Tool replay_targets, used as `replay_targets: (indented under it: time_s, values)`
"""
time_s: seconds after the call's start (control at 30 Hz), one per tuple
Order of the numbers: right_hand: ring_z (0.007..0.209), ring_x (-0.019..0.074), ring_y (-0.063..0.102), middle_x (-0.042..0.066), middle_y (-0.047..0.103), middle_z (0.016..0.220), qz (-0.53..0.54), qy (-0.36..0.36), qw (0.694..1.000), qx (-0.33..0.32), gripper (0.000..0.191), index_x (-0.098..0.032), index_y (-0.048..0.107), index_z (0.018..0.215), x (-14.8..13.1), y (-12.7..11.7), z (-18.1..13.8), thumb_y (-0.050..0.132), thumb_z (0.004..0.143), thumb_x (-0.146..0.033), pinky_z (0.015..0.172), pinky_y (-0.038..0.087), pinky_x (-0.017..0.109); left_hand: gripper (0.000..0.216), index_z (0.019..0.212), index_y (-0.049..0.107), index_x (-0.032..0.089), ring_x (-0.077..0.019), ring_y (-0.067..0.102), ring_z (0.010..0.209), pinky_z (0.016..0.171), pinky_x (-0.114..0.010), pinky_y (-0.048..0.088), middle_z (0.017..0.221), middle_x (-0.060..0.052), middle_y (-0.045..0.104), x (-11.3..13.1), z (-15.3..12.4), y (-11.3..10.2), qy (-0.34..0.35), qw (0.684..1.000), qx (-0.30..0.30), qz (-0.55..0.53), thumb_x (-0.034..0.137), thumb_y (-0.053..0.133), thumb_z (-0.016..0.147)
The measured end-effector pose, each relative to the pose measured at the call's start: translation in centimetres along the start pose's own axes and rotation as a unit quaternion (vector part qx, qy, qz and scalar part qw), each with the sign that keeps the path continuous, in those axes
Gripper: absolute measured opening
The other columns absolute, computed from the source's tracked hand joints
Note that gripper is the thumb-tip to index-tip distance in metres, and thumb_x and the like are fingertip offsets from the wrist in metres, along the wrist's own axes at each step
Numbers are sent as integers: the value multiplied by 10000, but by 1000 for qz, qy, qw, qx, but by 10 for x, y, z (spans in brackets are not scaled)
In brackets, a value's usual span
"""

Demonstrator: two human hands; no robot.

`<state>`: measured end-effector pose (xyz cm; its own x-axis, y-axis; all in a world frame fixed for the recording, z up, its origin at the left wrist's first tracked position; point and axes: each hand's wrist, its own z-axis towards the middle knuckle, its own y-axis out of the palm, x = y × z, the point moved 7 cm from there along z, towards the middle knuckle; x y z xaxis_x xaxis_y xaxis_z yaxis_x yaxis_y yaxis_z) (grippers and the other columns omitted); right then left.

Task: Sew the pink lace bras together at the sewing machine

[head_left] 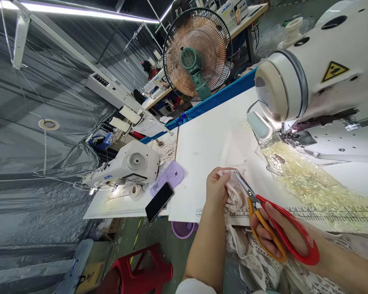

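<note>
My left hand (217, 187) pinches a piece of pale, cream-pink lacy fabric (234, 197) above the white sewing table. In my right hand (268, 232) are scissors (257, 199) with one red and one orange handle, my fingers through the loops. The scissor blades are slightly parted and point up and left, their tips right at the fabric beside my left fingers. More of the patterned lace fabric (263, 259) hangs below the table edge, towards my lap. Whether the blades touch the cloth is hard to tell.
A large white sewing machine (319, 77) stands at right, with yellowish clippings (313, 179) around its base. A second machine (135, 161), a phone (159, 202) and a purple card (174, 173) are left. A fan (198, 53) stands behind; a red stool (144, 269) is below.
</note>
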<state>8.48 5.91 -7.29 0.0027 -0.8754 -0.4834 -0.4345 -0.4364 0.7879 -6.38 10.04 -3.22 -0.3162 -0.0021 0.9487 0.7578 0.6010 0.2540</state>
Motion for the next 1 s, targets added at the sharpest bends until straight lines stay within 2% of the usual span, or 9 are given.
replay_targets:
  time_s: [0.33, 0.47, 0.6, 0.87, 1.0]
  values:
    - [493, 78, 447, -38, 475, 607, -2, -10, 1000, -6, 433, -176, 613, 816, 2, -1, 0, 541, 807, -603, 485, 341, 222, 159, 640, 651, 145, -133, 578, 611, 594, -247, 463, 722, -33, 671, 1, 0, 1, 1, 1000, 0, 3, 257, 722, 553]
    - [450, 68, 406, -40, 470, 593, -1, -17, 1000, -8, 436, -180, 617, 805, 2, -2, 1, 553, 791, -611, 456, 328, 223, 175, 614, 617, 152, -148, 589, 632, 621, -265, 472, 717, -36, 668, 1, -1, 0, 3, 1000, 1, 6, 269, 729, 549]
    - [486, 75, 430, -34, 461, 605, 8, -4, 1000, -7, 400, -188, 627, 789, 0, 2, -2, 568, 794, -584, 483, 326, 222, 187, 610, 597, 153, -146, 581, 624, 626, -269, 467, 714, -35, 666, 0, -1, 1, 5, 1000, -7, 3, 268, 732, 550]
    - [455, 78, 398, -32, 442, 565, 14, 12, 999, 29, 413, -187, 632, 734, 1, 4, -4, 622, 729, -600, 456, 303, 226, 176, 688, 668, 136, -134, 565, 601, 582, -245, 451, 693, -38, 654, -1, -2, 1, -3, 1000, -14, 12, 261, 710, 571]
    - [473, 89, 413, -29, 450, 585, 11, 8, 1000, 15, 409, -196, 635, 750, 3, 2, -2, 596, 751, -603, 463, 314, 231, 176, 678, 667, 142, -151, 583, 632, 606, -264, 471, 732, -47, 665, -1, -3, 1, -6, 1000, -11, 15, 270, 711, 565]
